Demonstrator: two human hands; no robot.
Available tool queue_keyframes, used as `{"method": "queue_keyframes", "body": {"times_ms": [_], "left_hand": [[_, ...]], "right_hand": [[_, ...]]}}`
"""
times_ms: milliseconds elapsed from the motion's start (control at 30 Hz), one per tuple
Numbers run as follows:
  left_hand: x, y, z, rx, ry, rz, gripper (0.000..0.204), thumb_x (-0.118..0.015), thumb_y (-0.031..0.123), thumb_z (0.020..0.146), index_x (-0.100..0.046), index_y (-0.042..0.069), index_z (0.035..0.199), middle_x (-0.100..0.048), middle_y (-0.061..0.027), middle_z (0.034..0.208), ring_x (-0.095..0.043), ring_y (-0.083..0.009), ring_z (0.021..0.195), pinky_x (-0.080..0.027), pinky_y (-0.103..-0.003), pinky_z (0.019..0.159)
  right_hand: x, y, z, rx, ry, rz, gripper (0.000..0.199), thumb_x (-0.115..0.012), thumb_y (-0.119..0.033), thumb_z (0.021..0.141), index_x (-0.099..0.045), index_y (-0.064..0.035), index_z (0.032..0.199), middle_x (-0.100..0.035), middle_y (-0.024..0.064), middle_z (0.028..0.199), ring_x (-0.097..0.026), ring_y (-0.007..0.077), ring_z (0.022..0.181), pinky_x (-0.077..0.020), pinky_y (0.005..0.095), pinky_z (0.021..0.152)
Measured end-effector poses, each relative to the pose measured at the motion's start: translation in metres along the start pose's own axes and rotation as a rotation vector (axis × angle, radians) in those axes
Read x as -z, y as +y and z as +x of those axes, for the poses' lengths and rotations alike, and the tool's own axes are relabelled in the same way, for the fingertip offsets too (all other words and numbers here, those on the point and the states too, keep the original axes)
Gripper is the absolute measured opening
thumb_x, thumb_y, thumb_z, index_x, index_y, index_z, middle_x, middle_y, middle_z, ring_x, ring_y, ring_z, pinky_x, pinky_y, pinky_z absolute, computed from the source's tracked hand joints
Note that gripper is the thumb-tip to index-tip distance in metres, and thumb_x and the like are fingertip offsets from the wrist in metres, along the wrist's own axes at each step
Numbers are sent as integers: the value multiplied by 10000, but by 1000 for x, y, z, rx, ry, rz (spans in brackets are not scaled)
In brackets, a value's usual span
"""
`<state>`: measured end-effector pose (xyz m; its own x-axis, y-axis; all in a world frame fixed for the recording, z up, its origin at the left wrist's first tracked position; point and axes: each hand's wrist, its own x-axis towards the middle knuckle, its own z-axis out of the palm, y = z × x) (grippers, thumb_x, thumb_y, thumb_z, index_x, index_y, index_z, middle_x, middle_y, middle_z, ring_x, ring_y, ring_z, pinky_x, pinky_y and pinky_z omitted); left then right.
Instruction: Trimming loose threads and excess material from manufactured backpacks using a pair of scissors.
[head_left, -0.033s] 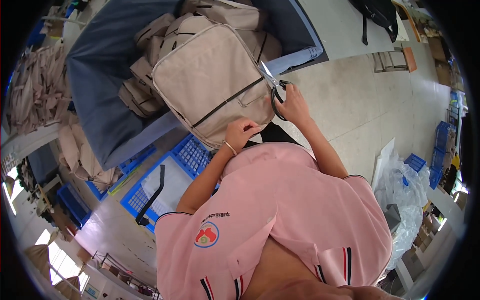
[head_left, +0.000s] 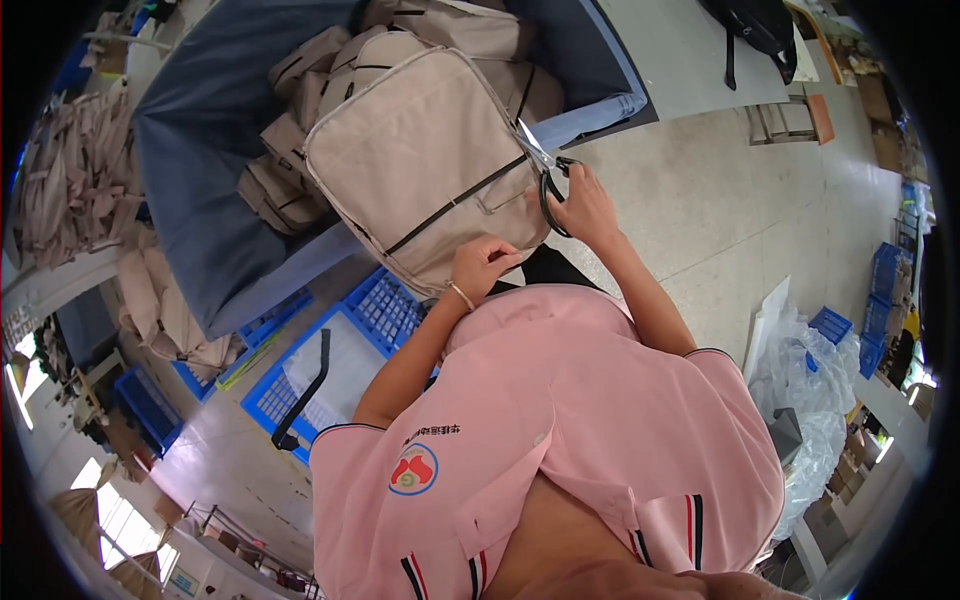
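Note:
A beige fabric bag (head_left: 420,150) lies tilted in front of me, its near edge close to my body. A black zipper strip (head_left: 455,203) crosses its face. With fingers pinched together, my left hand (head_left: 484,265) grips the bag at its near edge; what lies between the fingertips is mostly hidden. My right hand (head_left: 588,207) holds scissors (head_left: 547,180) by their black handles at the bag's right side. Their silver blades point away from me and stand slightly apart, beside the bag's edge.
Behind the bag, a large blue-grey bin (head_left: 190,190) holds several more beige bags (head_left: 285,195). Blue plastic crates (head_left: 340,350) stand at my left. Clear plastic sheeting (head_left: 815,400) is heaped at the right. A black bag (head_left: 755,35) rests on a grey table (head_left: 660,50) at the far right.
The scissors and my right hand have shifted very slightly left and away from me. My left hand and the bag look almost unchanged.

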<state>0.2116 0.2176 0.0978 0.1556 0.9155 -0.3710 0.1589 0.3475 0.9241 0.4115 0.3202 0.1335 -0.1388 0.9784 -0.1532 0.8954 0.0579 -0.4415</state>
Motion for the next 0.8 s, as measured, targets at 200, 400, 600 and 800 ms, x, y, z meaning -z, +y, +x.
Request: {"method": "queue_keyframes", "body": {"times_ms": [200, 400, 600, 800], "left_hand": [[0, -4, 1, 5, 0, -6, 143, -745, 155, 787, -717, 22, 830, -661, -39, 731, -581, -91, 630, -464, -251, 590], [1, -2, 3, 22, -21, -24, 146, -747, 153, 787, -715, 16, 828, -653, -37, 721, -571, -82, 625, -456, -249, 579], [4, 3, 6, 10, -27, -18, 148, -752, 158, 787, -715, 17, 815, -648, -33, 712, -562, -78, 614, -451, -244, 571], [4, 0, 8, 11, -27, 23, 169, -764, 184, 778, -715, 26, 812, -646, -42, 704, -565, -92, 606, -454, -256, 571]], "right_hand": [[-8, -17, 18, -57, -89, -16, 746, -634, -650, 796, -483, 48, 1012, -606, 263, 1026, -633, 435, 904, -512, 486, 754], [-23, -14, 17, -32, -64, 8, 702, -597, -637, 834, -487, 41, 979, -621, 276, 955, -647, 440, 815, -517, 494, 680], [-27, -19, 17, -46, -27, -25, 663, -592, -619, 848, -508, 33, 937, -645, 247, 856, -651, 433, 778, -517, 496, 654], [-28, -20, 17, -74, -24, -14, 642, -600, -622, 841, -534, 15, 891, -657, 240, 835, -652, 426, 767, -515, 501, 657]]}}
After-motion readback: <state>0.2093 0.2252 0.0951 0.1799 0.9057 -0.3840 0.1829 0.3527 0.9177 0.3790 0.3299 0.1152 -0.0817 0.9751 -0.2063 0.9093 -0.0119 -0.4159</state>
